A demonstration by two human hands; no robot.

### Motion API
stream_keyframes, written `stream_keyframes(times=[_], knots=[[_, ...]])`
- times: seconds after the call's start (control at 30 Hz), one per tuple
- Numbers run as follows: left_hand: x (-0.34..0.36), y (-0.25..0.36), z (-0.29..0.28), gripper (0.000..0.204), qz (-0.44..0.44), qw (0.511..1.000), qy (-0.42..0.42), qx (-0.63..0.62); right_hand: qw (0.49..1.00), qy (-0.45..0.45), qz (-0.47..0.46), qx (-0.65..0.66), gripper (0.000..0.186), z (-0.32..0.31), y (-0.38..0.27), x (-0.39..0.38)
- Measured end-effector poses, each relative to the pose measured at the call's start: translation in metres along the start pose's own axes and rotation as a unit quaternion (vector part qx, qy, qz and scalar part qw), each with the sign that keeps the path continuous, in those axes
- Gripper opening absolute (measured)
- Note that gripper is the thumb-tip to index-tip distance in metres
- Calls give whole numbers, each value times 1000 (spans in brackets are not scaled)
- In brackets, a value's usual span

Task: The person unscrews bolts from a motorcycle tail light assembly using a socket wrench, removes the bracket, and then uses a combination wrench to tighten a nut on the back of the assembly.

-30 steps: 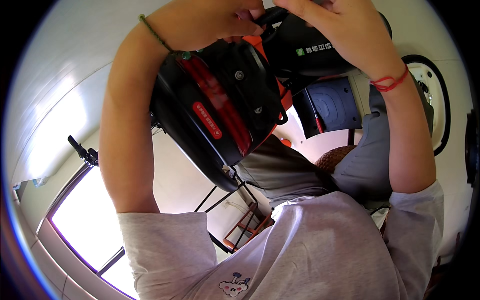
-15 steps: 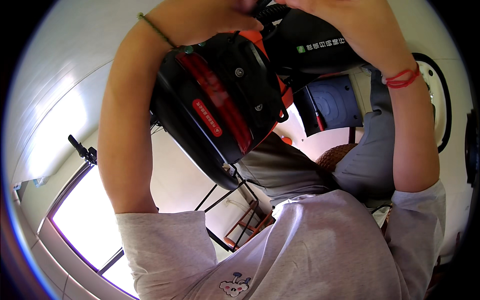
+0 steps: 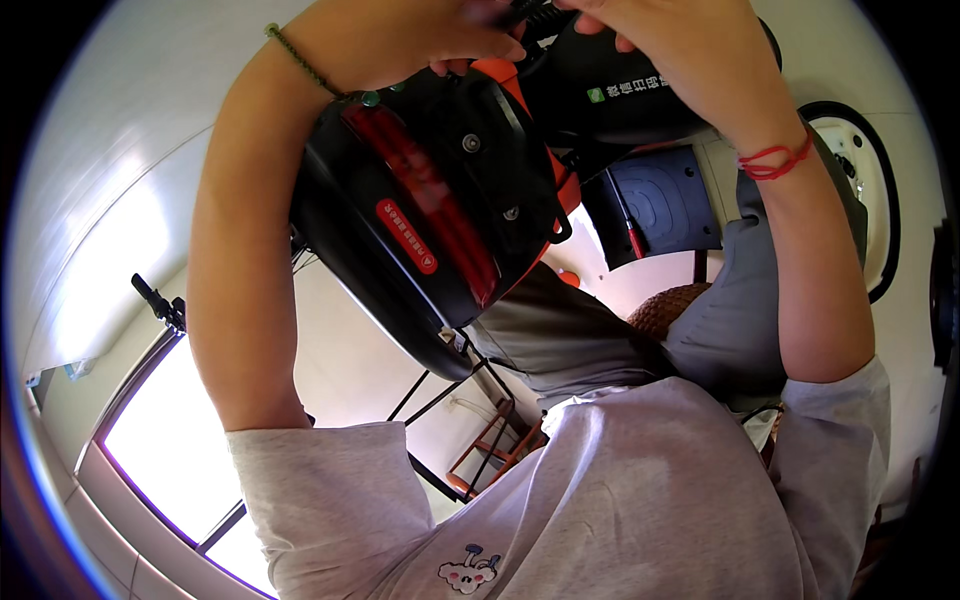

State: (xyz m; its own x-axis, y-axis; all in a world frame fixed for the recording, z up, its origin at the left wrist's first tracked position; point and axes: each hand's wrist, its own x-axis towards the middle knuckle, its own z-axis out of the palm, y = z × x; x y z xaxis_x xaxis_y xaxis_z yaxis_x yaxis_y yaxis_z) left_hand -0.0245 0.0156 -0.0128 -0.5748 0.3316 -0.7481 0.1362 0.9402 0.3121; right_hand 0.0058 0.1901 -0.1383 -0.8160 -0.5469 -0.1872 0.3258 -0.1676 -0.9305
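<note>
At the top edge of the head view my left hand reaches over the black rear end of a bike or scooter, fingers curled. My right hand comes in from the other side, fingers bent together. Between them lies a black corrugated tube. The picture's edge cuts off part of both hands, so what they grip cannot be made out. Under my left wrist is a long red tail light in a black housing with two bolts. A black seat with a printed label sits below my right hand.
A dark stool-like plastic panel carries a thin red-handled tool, perhaps a screwdriver. A black curved fender juts toward me. Further off are a black handlebar grip, a wooden rack and a black-rimmed white round object.
My right hand and wrist have shifted left and slightly down. The tail-light end has shifted a little left, and more of the fingertips of both hands shows.
</note>
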Motion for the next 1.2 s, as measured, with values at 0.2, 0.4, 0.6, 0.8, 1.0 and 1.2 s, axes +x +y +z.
stream_keyframes(times=[0.2, 0.4, 0.6, 0.8, 1.0, 1.2], knots=[[-4, 3, 4, 19, -49, 999, -15, 16, 987, -35, -94, 126, 23, 1, 3, 7], [-2, 0, 2, 17, -124, 989, -51, -54, 979, -52, -195, 32, 23, 3, 18, 14], [-9, 7, -2, 17, -43, 998, -30, 19, 999, -38, 2, -10, 33, 2, -27, -3], [3, 11, 3, 19, -126, 990, -53, 23, 997, -51, 14, 62, 37, 4, -15, 1], [4, 5, 5, 17, -112, 993, -21, 5, 980, -49, -164, -106, 30, -12, 3, -4], [-2, 11, 2, 19, -57, 998, 12, -29, 867, -46, -422, -260, 39, -14, 26, 32]])
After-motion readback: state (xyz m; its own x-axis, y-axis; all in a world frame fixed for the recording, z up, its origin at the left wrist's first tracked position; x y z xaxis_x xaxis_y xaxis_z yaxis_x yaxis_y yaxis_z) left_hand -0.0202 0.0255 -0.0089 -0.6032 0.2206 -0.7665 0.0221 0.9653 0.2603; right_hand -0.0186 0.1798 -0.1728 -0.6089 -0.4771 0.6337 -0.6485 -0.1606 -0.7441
